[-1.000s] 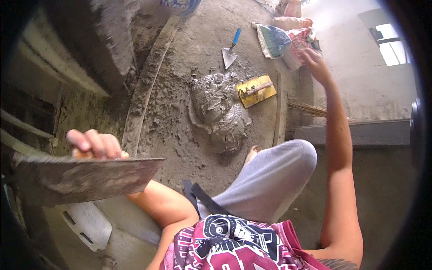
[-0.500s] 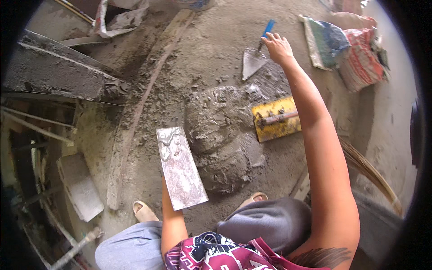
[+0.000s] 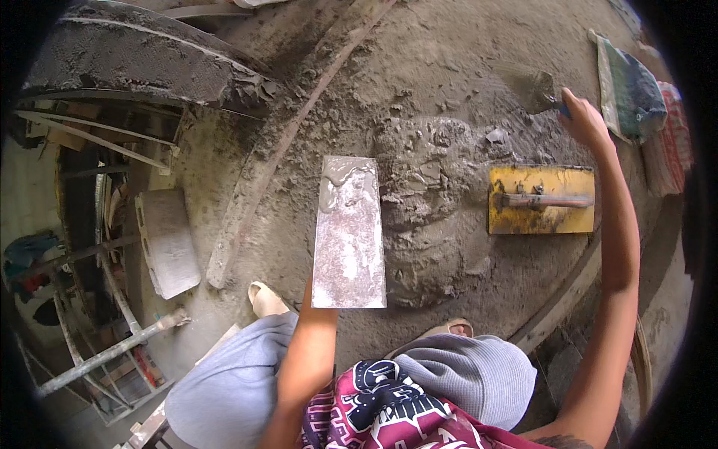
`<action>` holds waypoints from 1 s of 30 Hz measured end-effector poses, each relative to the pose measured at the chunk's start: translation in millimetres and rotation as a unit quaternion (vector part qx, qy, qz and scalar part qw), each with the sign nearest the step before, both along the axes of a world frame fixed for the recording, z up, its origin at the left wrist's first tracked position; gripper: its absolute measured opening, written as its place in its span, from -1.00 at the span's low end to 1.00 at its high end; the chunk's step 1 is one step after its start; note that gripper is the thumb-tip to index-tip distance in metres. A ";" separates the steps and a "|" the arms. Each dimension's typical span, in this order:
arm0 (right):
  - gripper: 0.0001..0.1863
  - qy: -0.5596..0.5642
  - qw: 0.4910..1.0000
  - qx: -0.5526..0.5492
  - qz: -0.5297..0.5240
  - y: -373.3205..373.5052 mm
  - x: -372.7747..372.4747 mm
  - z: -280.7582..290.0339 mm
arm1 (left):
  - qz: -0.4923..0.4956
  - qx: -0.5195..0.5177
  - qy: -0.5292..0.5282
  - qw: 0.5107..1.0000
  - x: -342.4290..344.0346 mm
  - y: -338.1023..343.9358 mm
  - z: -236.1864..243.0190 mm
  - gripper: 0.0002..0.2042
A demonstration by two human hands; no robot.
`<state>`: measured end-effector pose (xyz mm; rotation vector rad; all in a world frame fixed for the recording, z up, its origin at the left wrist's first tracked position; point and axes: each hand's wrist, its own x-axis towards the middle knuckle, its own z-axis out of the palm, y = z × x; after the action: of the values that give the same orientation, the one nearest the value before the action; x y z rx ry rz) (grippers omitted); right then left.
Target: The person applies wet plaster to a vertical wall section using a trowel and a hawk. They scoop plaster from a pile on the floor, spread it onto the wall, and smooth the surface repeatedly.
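My right hand [image 3: 587,123], at the upper right, is closed round the blue handle of a pointing trowel [image 3: 537,90]. The blade is smeared by motion and sits low over thin mortar. On the left, a flat rectangular metal plastering trowel [image 3: 349,239] lies face up above my left forearm [image 3: 316,333], wet mortar on its far end. My left hand is hidden beneath this plate, which it holds up. A lumpy heap of wet grey mortar [image 3: 422,217] spreads on the floor between both arms. Right of the heap rests a yellow float [image 3: 542,217], handle up, touched by neither hand.
A mortar-caked beam or trough [image 3: 149,60] juts in at upper left. Below it stand a grey block [image 3: 168,243] and a metal frame [image 3: 112,359]. A long wooden strip [image 3: 262,161] runs left of the heap. Woven sacks [image 3: 632,97] lie at far right.
My right hand has gone from reaching at the trowel's blue handle to gripping it, and the blade has swung round to the left of my hand. The view has shifted; the plate now points straighter ahead.
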<state>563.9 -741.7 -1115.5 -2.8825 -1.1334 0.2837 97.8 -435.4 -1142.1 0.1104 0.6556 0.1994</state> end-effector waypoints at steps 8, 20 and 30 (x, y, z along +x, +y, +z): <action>-0.63 0.268 0.928 0.259 0.001 4.8 -277.9 61.5 | -0.133 0.057 0.068 0.987 6.6 -6.6 26.7 -0.67; -0.49 0.100 0.962 0.252 -0.017 45.7 -408.5 55.7 | -0.197 0.079 0.059 0.975 -27.0 -5.8 -33.1 -0.69; -0.53 0.050 0.954 0.288 -0.070 51.3 -368.8 29.7 | -0.164 0.072 0.024 0.984 -23.9 -8.2 16.8 -0.66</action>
<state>195.1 -690.3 -1085.8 -2.3820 -0.8163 0.0737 73.9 -443.5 -1125.3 0.3596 0.6600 -0.0748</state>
